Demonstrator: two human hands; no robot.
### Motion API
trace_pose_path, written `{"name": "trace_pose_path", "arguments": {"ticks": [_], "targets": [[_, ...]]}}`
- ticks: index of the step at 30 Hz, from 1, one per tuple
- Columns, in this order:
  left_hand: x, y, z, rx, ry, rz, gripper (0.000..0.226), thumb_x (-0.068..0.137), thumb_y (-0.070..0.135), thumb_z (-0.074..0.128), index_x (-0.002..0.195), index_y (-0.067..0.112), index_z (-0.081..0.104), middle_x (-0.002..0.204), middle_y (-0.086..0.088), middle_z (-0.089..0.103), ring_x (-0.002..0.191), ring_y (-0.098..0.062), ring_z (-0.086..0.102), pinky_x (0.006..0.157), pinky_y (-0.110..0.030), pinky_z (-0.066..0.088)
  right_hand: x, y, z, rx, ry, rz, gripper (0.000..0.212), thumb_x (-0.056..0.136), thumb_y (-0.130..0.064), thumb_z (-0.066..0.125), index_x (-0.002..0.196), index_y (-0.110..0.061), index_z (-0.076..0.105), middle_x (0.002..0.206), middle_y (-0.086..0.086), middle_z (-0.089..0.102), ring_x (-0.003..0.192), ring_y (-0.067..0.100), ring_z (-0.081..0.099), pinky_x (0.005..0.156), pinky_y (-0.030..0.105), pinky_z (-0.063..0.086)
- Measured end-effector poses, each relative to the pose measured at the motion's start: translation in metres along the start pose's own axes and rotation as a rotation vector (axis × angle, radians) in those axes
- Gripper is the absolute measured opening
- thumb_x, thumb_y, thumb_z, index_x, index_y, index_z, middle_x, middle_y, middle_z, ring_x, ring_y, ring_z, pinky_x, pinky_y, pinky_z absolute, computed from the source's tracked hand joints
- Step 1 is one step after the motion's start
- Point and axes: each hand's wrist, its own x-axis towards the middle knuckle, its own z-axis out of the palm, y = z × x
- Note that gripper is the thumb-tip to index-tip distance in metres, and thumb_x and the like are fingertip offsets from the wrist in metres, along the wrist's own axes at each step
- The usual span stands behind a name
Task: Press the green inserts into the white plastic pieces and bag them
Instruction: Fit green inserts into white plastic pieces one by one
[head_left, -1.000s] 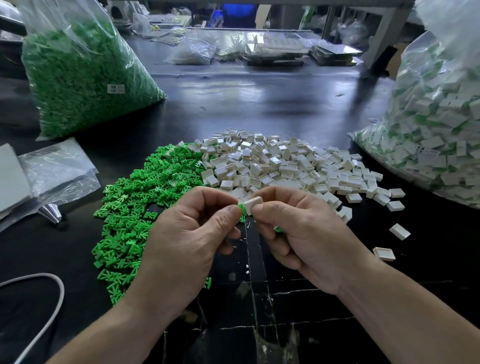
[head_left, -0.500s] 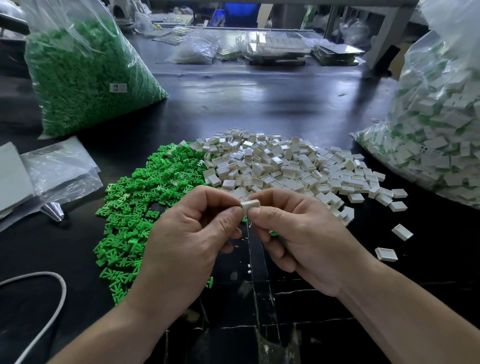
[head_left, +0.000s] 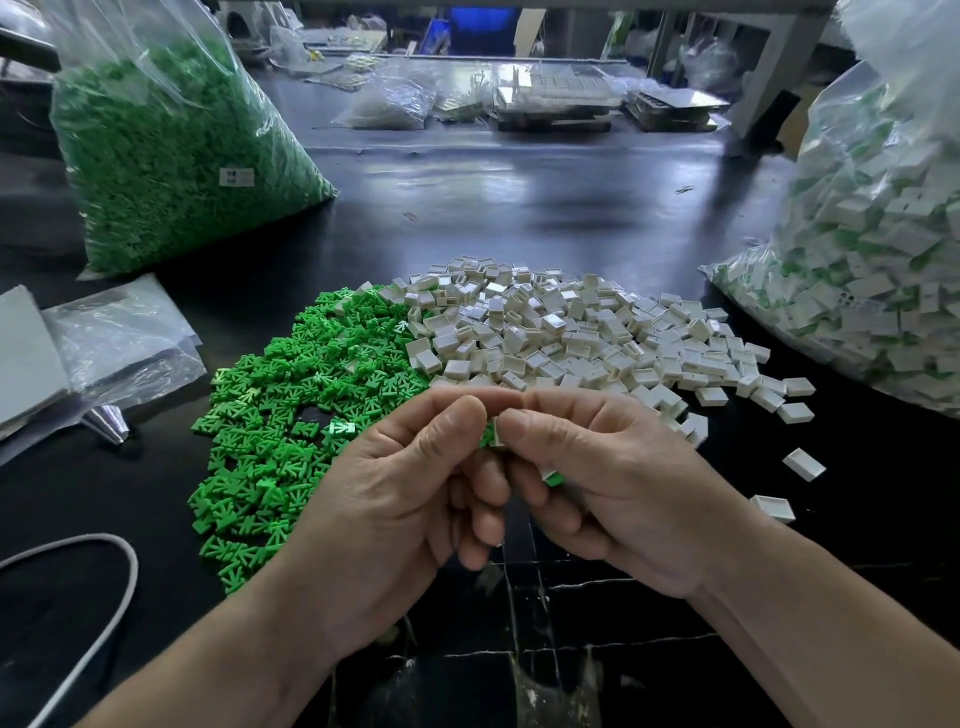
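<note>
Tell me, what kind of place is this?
Probably a small factory's hand-assembly bench: heaps of green inserts and white pieces on a black table, a bag of green parts, a bag of assembled pieces, and the left hand and right hand pinching a single piece.

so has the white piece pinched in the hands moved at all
yes, slightly: the white piece dropped toward the person, farther from the white pile

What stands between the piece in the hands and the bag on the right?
Nothing tall. The left hand and right hand pinch the piece above the table. Toward the bag, only the white pile and loose pieces lie low; lifted over them, the way looks free.
</note>
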Motion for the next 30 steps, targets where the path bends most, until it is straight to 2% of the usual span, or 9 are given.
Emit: {"name": "trace_pose_path", "arguments": {"ticks": [4,8,13,16,20,23,25,27,30], "targets": [[0.0,-0.003,0.002,-0.092,0.04,-0.019,0.037,0.073,0.041,0.082,0.098,0.016,0.072,0.058,-0.004,0.056,0.041,-0.012,0.052,0.04,-0.021,0.043,0.0,0.004,0.004,0.044,-0.008,0.032,0.031,0.092,-0.03,0.06,0.114,-0.014,0.072,0.07,0.005,0.056,0.046,0.009,0.041,0.035,0.017,0.031],[0.0,-0.002,0.004,-0.126,0.079,-0.039,0.025,0.078,0.034,0.068,0.094,0.015,0.071,0.053,-0.004,0.05,0.038,-0.011,0.045,0.037,-0.019,0.039,0.0,0.003,0.006,0.094,-0.01,0.056,0.042,0.091,-0.029,0.061,0.12,0.002,0.061,0.069,0.007,0.054,0.045,0.009,0.041,0.034,0.017,0.031],[-0.002,-0.002,0.002,-0.141,0.078,-0.06,0.028,0.08,0.031,0.067,0.095,0.009,0.066,0.052,-0.005,0.047,0.036,-0.011,0.042,0.036,-0.017,0.035,-0.001,0.003,0.007,0.059,-0.015,0.076,0.032,0.09,-0.03,0.063,0.103,0.0,0.062,0.066,0.005,0.054,0.043,0.008,0.041,0.034,0.017,0.03],[-0.001,-0.002,0.004,-0.163,0.084,-0.061,0.026,0.081,0.03,0.068,0.097,0.009,0.065,0.052,-0.004,0.046,0.035,-0.01,0.041,0.035,-0.017,0.034,0.0,0.003,0.008,0.08,0.004,0.084,0.038,0.09,-0.031,0.062,0.109,0.002,0.061,0.064,0.003,0.053,0.044,0.008,0.04,0.035,0.018,0.029],[-0.001,-0.007,0.009,-0.187,0.106,0.01,0.015,0.089,0.026,0.065,0.093,0.011,0.064,0.052,-0.002,0.044,0.033,-0.006,0.038,0.034,-0.013,0.031,0.002,0.006,0.013,0.129,0.037,0.035,0.031,0.09,-0.031,0.062,0.109,-0.009,0.071,0.062,0.002,0.052,0.044,0.009,0.037,0.035,0.019,0.027],[-0.002,-0.011,0.013,-0.212,0.123,0.062,0.018,0.089,0.027,0.065,0.097,0.011,0.066,0.052,-0.002,0.046,0.032,-0.005,0.038,0.032,-0.013,0.032,0.001,0.006,0.016,0.133,0.027,0.014,0.025,0.09,-0.032,0.062,0.108,-0.019,0.075,0.063,0.002,0.052,0.044,0.009,0.037,0.035,0.02,0.025],[-0.002,-0.011,0.013,-0.223,0.124,0.063,0.028,0.084,0.033,0.067,0.101,0.012,0.067,0.05,0.0,0.046,0.031,-0.005,0.039,0.032,-0.013,0.032,0.003,0.004,0.015,0.139,0.012,0.013,0.032,0.092,-0.033,0.061,0.111,-0.01,0.07,0.062,0.0,0.052,0.044,0.008,0.037,0.035,0.021,0.024],[-0.001,-0.009,0.01,-0.242,0.097,0.049,0.039,0.08,0.039,0.073,0.106,0.011,0.066,0.049,0.001,0.043,0.031,-0.005,0.039,0.033,-0.014,0.033,0.004,0.003,0.014,0.154,-0.013,0.026,0.045,0.093,-0.033,0.059,0.117,0.005,0.057,0.061,-0.001,0.051,0.043,0.008,0.037,0.035,0.02,0.025],[-0.001,-0.007,0.006,-0.265,0.017,0.045,0.039,0.075,0.031,0.082,0.105,0.011,0.066,0.05,0.001,0.045,0.031,-0.005,0.043,0.033,-0.014,0.036,0.003,0.003,0.013,0.18,-0.032,0.026,0.046,0.094,-0.032,0.059,0.119,0.006,0.054,0.06,-0.001,0.051,0.043,0.007,0.038,0.035,0.019,0.027]]}}
